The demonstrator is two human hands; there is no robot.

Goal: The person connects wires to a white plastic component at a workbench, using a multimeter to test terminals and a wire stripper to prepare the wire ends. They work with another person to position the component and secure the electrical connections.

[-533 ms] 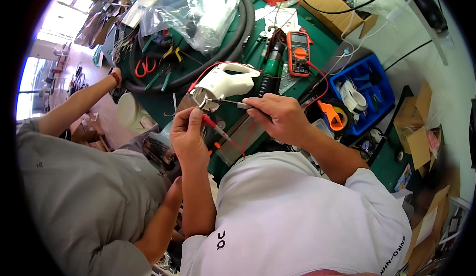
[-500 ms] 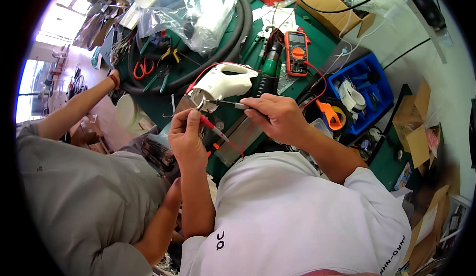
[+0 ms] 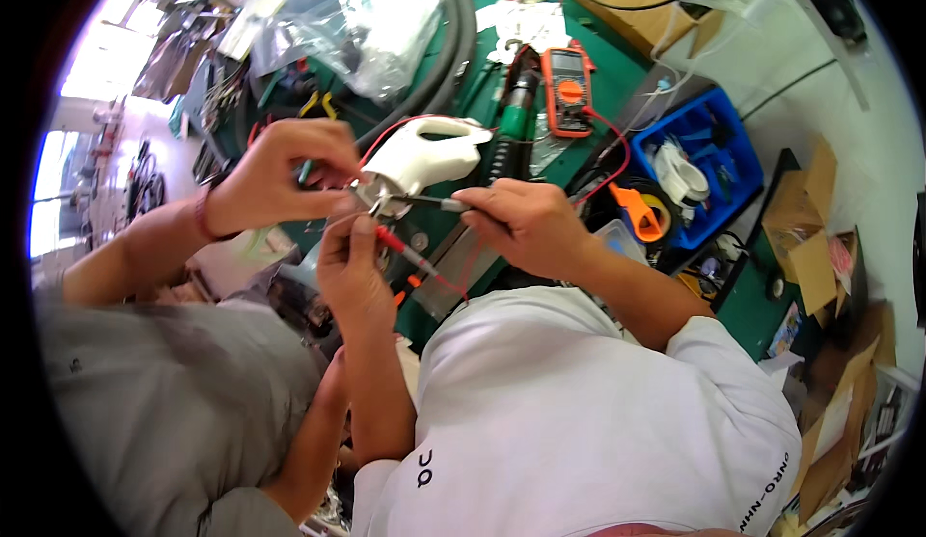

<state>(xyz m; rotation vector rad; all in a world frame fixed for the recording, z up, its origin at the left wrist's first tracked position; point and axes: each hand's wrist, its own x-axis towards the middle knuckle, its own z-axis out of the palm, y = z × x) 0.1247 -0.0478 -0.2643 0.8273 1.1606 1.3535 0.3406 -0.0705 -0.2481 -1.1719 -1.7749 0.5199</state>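
A white handheld appliance housing (image 3: 424, 156) lies on the green bench, its round open end towards me. At that opening, my left hand (image 3: 354, 272) is closed in a pinch; what sits between its fingertips is too small to make out. A red test probe (image 3: 397, 246) lies against its fingers, its lead trailing down. My right hand (image 3: 526, 224) grips a slim tool (image 3: 439, 203) with a dark shaft and grey end, its tip pointing into the opening. A co-worker's hand (image 3: 285, 175) reaches in from the left, its blurred fingers just above my left fingertips.
An orange multimeter (image 3: 567, 92) lies beyond the housing beside a green-and-black tool (image 3: 514, 118). Right of it stand a blue bin (image 3: 738, 185) and an orange tape dispenser (image 3: 637, 217). A clear plastic bag (image 3: 338, 26) and thick black hose (image 3: 458, 45) fill the far left.
The co-worker's hand has come from the bench's left edge to the housing's opening, beside my left hand. Both my hands keep nearly the same pose at the opening.
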